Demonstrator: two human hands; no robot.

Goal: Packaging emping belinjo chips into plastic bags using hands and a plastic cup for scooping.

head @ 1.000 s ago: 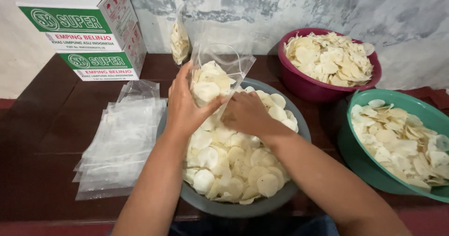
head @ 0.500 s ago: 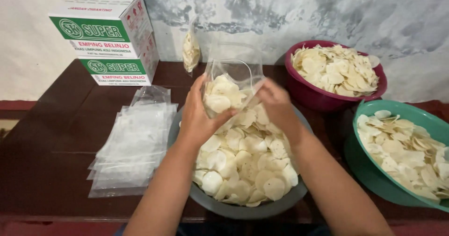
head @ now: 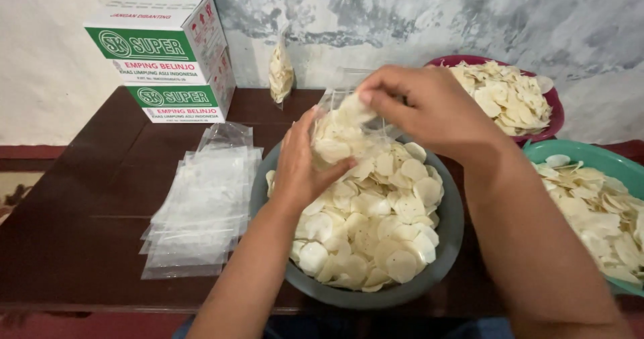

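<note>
Two hands (head: 302,168) (head: 429,111) fill one bag (head: 339,134); three bowls (head: 449,238) hold chips.

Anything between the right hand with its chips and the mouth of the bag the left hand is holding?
Nothing visible. The right hand has chips at its fingertips right at the open top of the clear bag, which the left hand holds over the grey bowl. Only the bag's own film lies between them.

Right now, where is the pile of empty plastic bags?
In the head view, the pile of empty plastic bags lies flat on the dark table, left of the grey bowl of chips and in front of the stacked boxes.
</note>
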